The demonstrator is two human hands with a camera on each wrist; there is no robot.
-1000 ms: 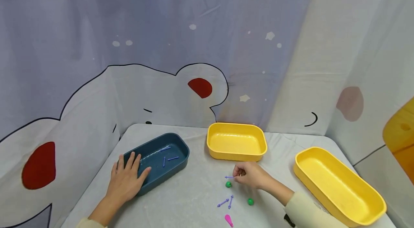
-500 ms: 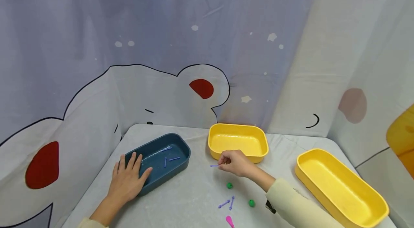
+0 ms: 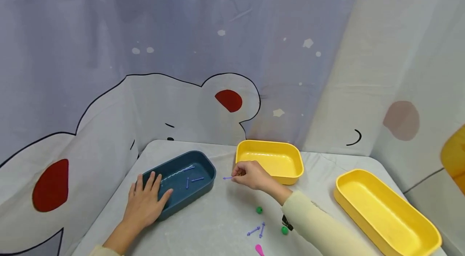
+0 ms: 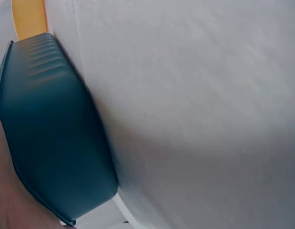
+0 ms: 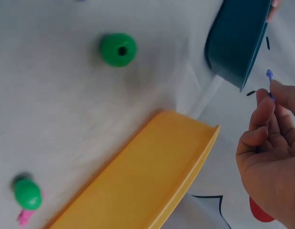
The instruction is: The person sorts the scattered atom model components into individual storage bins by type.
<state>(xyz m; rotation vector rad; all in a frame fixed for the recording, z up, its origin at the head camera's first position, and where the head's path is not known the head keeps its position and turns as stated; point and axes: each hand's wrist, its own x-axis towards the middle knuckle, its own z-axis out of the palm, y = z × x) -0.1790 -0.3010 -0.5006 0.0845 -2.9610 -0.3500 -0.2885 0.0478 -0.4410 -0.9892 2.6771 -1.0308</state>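
The left hand, its fingers straight and spread, rested over the left end of 1 blue tray, in which 3 purple sticks lay apart. Just right of that tray, the right hand pinched 1 held stick, also purple, in front of 1 small yellow tray. Nearer, the surface bore 2 loose sticks, 1 pink piece and 2 green beads. Furthest right stood 1 long yellow tray.

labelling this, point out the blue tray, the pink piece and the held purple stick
Blue tray [image 3: 177, 179], head view, bare inside floor
Pink piece [image 3: 259, 249], head view, its wide end
Held purple stick [image 5: 269, 73], right wrist view, its free tip
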